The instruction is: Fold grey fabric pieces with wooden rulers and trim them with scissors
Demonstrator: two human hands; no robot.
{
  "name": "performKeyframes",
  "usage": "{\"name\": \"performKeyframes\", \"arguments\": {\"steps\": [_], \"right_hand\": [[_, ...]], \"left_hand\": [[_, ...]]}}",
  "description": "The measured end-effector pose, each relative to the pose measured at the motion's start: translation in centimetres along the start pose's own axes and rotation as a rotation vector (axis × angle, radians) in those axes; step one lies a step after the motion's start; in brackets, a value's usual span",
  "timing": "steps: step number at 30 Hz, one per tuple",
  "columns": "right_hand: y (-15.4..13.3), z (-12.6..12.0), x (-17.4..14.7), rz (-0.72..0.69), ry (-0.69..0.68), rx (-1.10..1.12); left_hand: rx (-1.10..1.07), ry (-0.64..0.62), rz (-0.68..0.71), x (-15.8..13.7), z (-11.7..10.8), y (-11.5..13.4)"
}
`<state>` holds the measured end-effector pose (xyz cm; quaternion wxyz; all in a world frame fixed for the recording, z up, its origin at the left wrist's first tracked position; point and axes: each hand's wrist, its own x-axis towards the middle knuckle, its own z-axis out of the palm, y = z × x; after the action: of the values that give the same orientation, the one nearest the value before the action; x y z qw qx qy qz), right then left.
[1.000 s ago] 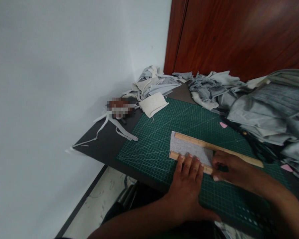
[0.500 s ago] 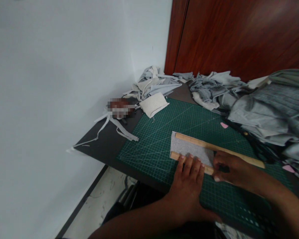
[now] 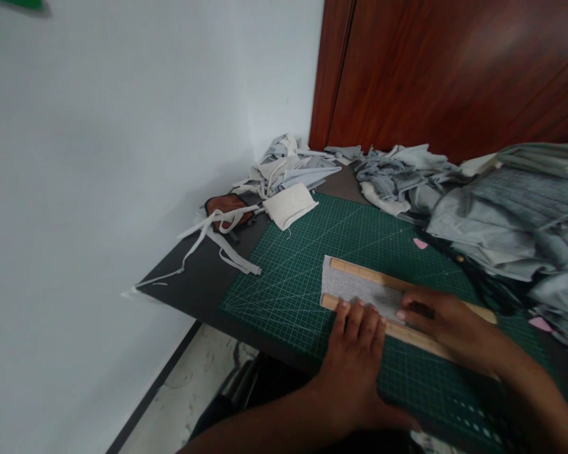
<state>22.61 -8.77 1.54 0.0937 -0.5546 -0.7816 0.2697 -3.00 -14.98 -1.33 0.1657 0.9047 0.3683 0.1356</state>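
Note:
A piece of grey cloth (image 3: 355,284) lies flat on a green cutting mat (image 3: 284,315). One wooden ruler (image 3: 366,272) rests along its far edge, and a second wooden ruler (image 3: 416,338) runs along its near edge. My left hand (image 3: 355,359) lies over the near ruler, fingers stretched out and pressing down, the fingertips reaching the cloth. My right hand (image 3: 438,318) is at the cloth's right end between the rulers, fingers curled in and thumb tip low over the cloth. Whatever sits between those fingertips, if anything, is hidden.
Scissors with black handles (image 3: 483,277) lie right of the mat, near two pink chalk-like pieces (image 3: 420,243). Heaped grey fabric (image 3: 497,214) fills the right side. Scraps (image 3: 284,167), a folded cream cloth (image 3: 291,205), a brown pouch (image 3: 224,205) and pale strips (image 3: 236,252) lie by the wall.
My right hand has shifted from the near ruler's edge up onto the cloth between the rulers. My left hand stays on the near ruler. The view has tilted slightly.

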Motion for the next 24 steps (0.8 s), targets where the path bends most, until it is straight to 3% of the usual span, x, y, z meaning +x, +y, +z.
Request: {"name": "performKeyframes", "arguments": {"steps": [4, 7, 13, 24], "right_hand": [[0.5, 0.5, 1.2, -0.142, 0.330, -0.254], [1.2, 1.2, 1.9, -0.221, 0.436, -0.391], [2.2, 2.4, 2.5, -0.287, 0.405, -0.478], [1.6, 2.1, 2.7, -0.319, 0.403, -0.460]], "left_hand": [[0.021, 0.000, -0.001, 0.1, 0.0, 0.1], [0.018, -0.017, -0.010, 0.2, 0.0, 0.1], [0.013, -0.012, -0.009, 0.2, 0.2, 0.0], [0.030, 0.001, -0.001, 0.1, 0.4, 0.0]]}}
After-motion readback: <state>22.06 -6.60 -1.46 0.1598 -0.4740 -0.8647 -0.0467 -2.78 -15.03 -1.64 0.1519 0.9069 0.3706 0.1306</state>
